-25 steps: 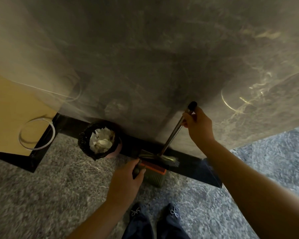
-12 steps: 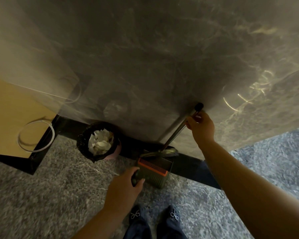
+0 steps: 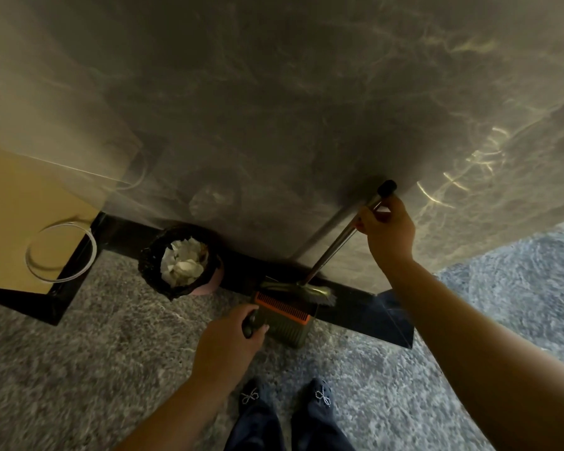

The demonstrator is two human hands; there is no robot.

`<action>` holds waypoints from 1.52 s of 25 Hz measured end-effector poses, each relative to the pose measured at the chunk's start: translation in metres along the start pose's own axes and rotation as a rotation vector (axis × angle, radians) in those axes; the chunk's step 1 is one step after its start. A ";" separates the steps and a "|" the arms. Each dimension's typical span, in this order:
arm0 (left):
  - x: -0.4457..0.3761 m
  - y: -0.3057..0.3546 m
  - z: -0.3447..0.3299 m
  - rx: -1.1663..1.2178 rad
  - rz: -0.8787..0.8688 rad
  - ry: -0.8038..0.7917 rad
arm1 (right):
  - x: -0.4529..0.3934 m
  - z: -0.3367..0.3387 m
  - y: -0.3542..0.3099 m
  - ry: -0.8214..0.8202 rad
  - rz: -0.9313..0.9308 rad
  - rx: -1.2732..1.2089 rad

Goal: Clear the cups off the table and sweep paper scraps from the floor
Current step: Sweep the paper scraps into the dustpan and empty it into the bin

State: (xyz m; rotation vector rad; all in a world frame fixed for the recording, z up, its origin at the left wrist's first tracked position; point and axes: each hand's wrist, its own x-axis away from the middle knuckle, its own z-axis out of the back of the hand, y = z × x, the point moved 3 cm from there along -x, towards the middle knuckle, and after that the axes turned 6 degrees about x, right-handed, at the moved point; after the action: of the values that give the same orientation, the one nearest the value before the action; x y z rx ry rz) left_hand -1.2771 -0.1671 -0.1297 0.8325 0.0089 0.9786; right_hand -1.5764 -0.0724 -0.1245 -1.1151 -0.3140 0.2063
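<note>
Two hands, broom (image 3: 336,239), seemingly dustpan (image 3: 285,320)

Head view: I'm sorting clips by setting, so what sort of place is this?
Probably an indoor room in a home or office, at the foot of a polished marble-look wall. A speckled stone floor with a black skirting strip and a lined waste bin full of paper suggest it.

The left hand (image 3: 228,340) is covering most of the dustpan (image 3: 285,323) handle, so only a dark stub is showing; the pan's inside is facing away, its contents unseen; the broom (image 3: 313,289) bristles are blurring against the black baseboard (image 3: 365,309); both forearms and the legs are running off the bottom edge; the bin (image 3: 179,262) is hiding its own pink side behind its dark liner.
</note>
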 end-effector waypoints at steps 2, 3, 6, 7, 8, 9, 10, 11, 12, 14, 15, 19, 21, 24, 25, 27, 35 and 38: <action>0.001 0.003 -0.001 -0.008 -0.007 0.002 | 0.000 0.003 -0.009 -0.004 0.036 -0.004; 0.001 0.003 -0.001 -0.014 -0.015 0.001 | -0.001 0.004 -0.015 0.002 0.056 -0.010; 0.000 0.005 -0.001 -0.028 -0.037 0.002 | -0.002 0.008 -0.027 0.030 0.116 -0.031; 0.001 0.005 -0.002 -0.031 -0.042 0.000 | -0.001 0.009 -0.029 0.032 0.128 -0.031; 0.002 0.005 -0.002 -0.029 -0.044 -0.004 | -0.001 0.009 -0.027 0.033 0.131 -0.030; 0.004 0.005 -0.004 -0.019 -0.041 -0.011 | -0.001 0.009 -0.023 0.035 0.122 -0.025; 0.007 0.005 -0.005 0.000 -0.034 -0.018 | -0.001 0.009 -0.016 0.037 0.098 -0.020; 0.009 0.006 -0.007 0.023 -0.025 -0.020 | -0.001 0.009 -0.008 0.038 0.059 -0.020; 0.011 0.008 -0.009 0.039 -0.016 -0.015 | -0.002 0.008 0.001 0.029 0.010 -0.023; 0.012 0.011 -0.011 0.035 0.002 -0.003 | -0.003 0.003 0.019 -0.002 -0.080 -0.004; 0.012 0.012 -0.011 0.019 0.013 -0.005 | -0.004 0.000 0.025 -0.012 -0.112 0.004; 0.009 0.010 -0.012 -0.007 0.071 -0.049 | -0.011 -0.009 0.035 0.018 -0.190 -0.013; 0.009 0.008 -0.012 -0.023 0.078 -0.043 | -0.014 -0.009 0.039 0.007 -0.200 -0.015; 0.009 0.008 -0.013 -0.022 0.092 -0.050 | -0.016 -0.003 0.047 0.011 -0.222 0.047; 0.009 0.008 -0.013 -0.020 0.098 -0.060 | -0.016 -0.001 0.050 0.023 -0.238 0.058; 0.009 0.008 -0.013 -0.027 0.103 -0.075 | -0.017 0.006 0.055 0.031 -0.260 0.041; 0.009 0.008 -0.015 -0.017 0.103 -0.077 | -0.018 0.017 0.063 0.111 -0.353 -0.094; 0.010 0.007 -0.015 -0.012 0.098 -0.063 | -0.020 0.023 0.068 0.116 -0.354 -0.063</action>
State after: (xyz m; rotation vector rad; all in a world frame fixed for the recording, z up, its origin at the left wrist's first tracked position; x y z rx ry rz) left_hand -1.2815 -0.1484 -0.1326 0.8586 -0.0919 1.0428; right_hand -1.6033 -0.0301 -0.1795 -1.1089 -0.4103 -0.1824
